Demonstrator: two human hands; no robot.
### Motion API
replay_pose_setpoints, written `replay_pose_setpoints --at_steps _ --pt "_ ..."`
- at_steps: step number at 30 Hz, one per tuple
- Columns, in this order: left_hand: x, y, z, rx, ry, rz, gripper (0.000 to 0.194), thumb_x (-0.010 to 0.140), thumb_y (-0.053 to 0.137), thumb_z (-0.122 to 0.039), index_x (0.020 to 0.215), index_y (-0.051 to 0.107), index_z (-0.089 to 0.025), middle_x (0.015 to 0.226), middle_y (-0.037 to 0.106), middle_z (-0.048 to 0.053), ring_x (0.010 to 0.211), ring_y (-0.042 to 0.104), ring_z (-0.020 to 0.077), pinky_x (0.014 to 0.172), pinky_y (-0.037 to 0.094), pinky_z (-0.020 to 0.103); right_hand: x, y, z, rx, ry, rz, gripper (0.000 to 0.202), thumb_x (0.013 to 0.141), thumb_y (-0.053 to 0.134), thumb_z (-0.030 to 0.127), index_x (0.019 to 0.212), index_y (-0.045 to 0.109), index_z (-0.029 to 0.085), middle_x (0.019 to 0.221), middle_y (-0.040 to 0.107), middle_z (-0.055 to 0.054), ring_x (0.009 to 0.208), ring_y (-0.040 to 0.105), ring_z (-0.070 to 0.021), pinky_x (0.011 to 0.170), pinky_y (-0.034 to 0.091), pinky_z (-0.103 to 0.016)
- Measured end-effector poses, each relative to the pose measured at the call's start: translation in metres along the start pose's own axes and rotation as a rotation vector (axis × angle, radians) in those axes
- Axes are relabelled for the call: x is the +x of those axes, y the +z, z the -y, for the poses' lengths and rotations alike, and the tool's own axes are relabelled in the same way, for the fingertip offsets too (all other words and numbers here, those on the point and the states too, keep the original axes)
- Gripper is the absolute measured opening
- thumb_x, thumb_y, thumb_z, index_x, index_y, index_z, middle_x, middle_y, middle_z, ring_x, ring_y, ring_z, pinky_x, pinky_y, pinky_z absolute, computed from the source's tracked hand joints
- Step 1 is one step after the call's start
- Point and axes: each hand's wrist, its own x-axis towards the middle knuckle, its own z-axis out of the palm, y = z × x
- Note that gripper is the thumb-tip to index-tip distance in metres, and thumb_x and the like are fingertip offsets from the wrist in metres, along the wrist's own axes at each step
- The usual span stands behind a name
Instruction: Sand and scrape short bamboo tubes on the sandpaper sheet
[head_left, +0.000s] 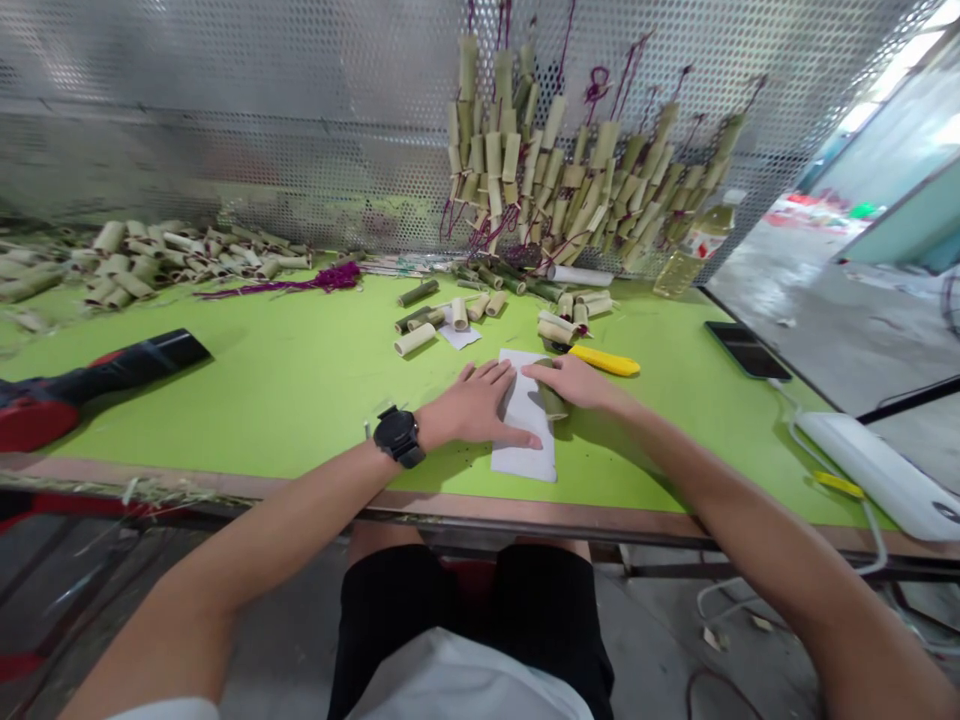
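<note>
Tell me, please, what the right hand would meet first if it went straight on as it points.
Probably the left hand, just ahead of the right hand across the paper, though depth is unclear.

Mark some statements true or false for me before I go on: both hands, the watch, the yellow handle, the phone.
1. The left hand lies spread on the white paper. True.
2. The right hand is on the phone. False: it is at a bamboo piece by the paper's right edge.
3. The watch is on the right wrist. False: it is on the left wrist.
4. The yellow handle lies on the green tabletop, in neither hand. True.
5. The phone lies left of the paper in the picture. False: it lies to the right.
</note>
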Motion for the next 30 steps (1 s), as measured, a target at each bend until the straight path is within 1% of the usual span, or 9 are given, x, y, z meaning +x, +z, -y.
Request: replay_pose_setpoints --at_steps 2,6,8,16,18,23,25,27,30 --pt "-0.001 -0.001 0.0 -0.009 0.007 -0.005 0.15 0.082 0.052 -0.112 0.189 0.02 -0.013 0.197 0.01 0.016 0.184 0.01 0.0427 0.148 0.008 0.058 0.0 0.003 0.0 -0.062 -0.008 -0.002 0.052 0.104 0.071 0.059 0.068 0.056 0.025 0.07 0.063 -0.005 0.067 0.058 -0.0217 0.065 0.043 -0.038" --pt "-0.001 0.0 0.0 -0.022 0.008 -0.015 0.147 0.084 0.05 -0.111 0.19 0.02 -0.013 0.197 0.011 0.017 0.184 0.012 0.0442 0.148 0.008 0.06 -0.001 0.017 -0.001 -0.257 -0.06 -0.152 0.048 0.107 0.064 0.052 0.069 0.055 0.025 0.072 0.071 -0.01 0.071 0.065 -0.0247 0.064 0.045 -0.038" --pt "0.0 0.001 0.001 -0.018 0.009 -0.022 0.146 0.084 0.05 -0.11 0.19 0.02 -0.013 0.197 0.013 0.017 0.184 0.013 0.0448 0.148 0.009 0.06 -0.001 0.02 0.0 -0.293 -0.07 -0.185 0.046 0.106 0.063 0.05 0.069 0.055 0.025 0.076 0.074 -0.013 0.073 0.067 -0.0258 0.064 0.046 -0.037" --pt "0.005 0.005 0.005 -0.017 -0.021 -0.067 0.149 0.082 0.054 -0.11 0.189 0.022 -0.01 0.197 0.019 0.019 0.181 0.02 0.0486 0.147 0.016 0.058 0.007 0.009 0.0 -0.289 -0.016 -0.369 0.04 0.11 0.061 0.045 0.076 0.064 0.025 0.079 0.075 -0.013 0.078 0.073 -0.0292 0.068 0.049 -0.039" --pt "0.004 0.005 0.005 -0.018 -0.022 -0.07 0.15 0.082 0.054 -0.11 0.188 0.023 -0.009 0.196 0.019 0.02 0.181 0.02 0.0481 0.148 0.015 0.058 0.004 0.011 0.004 -0.271 -0.014 -0.343 0.042 0.112 0.058 0.047 0.076 0.063 0.024 0.081 0.076 -0.013 0.077 0.072 -0.0279 0.068 0.048 -0.038" --pt "0.002 0.003 0.004 -0.023 -0.003 -0.061 0.147 0.082 0.054 -0.111 0.188 0.027 -0.013 0.197 0.018 0.019 0.182 0.02 0.0466 0.148 0.013 0.057 -0.004 0.019 0.013 -0.311 -0.118 -0.151 0.05 0.115 0.056 0.053 0.074 0.061 0.024 0.091 0.082 -0.016 0.079 0.071 -0.0257 0.068 0.045 -0.036" --pt "0.002 0.003 0.004 -0.023 0.0 -0.062 0.15 0.079 0.056 -0.111 0.188 0.026 -0.011 0.196 0.018 0.02 0.182 0.019 0.0467 0.147 0.015 0.057 0.0 0.014 0.011 -0.363 -0.081 -0.19 0.05 0.116 0.055 0.053 0.078 0.064 0.023 0.094 0.083 -0.017 0.082 0.073 -0.027 0.069 0.044 -0.036" --pt "0.002 0.003 0.004 -0.023 -0.005 -0.056 0.154 0.079 0.056 -0.112 0.188 0.024 -0.008 0.196 0.018 0.022 0.182 0.018 0.0469 0.147 0.015 0.056 0.004 0.006 0.006 -0.375 -0.029 -0.277 0.046 0.117 0.054 0.052 0.085 0.068 0.023 0.096 0.083 -0.017 0.085 0.075 -0.0286 0.07 0.044 -0.036" --pt "0.003 0.004 0.004 -0.023 -0.006 -0.052 0.149 0.082 0.054 -0.11 0.188 0.023 -0.009 0.197 0.017 0.02 0.182 0.018 0.0465 0.148 0.013 0.057 0.006 0.0 0.001 -0.308 -0.027 -0.371 0.039 0.117 0.055 0.048 0.092 0.071 0.022 0.099 0.084 -0.015 0.087 0.075 -0.0288 0.072 0.045 -0.036"
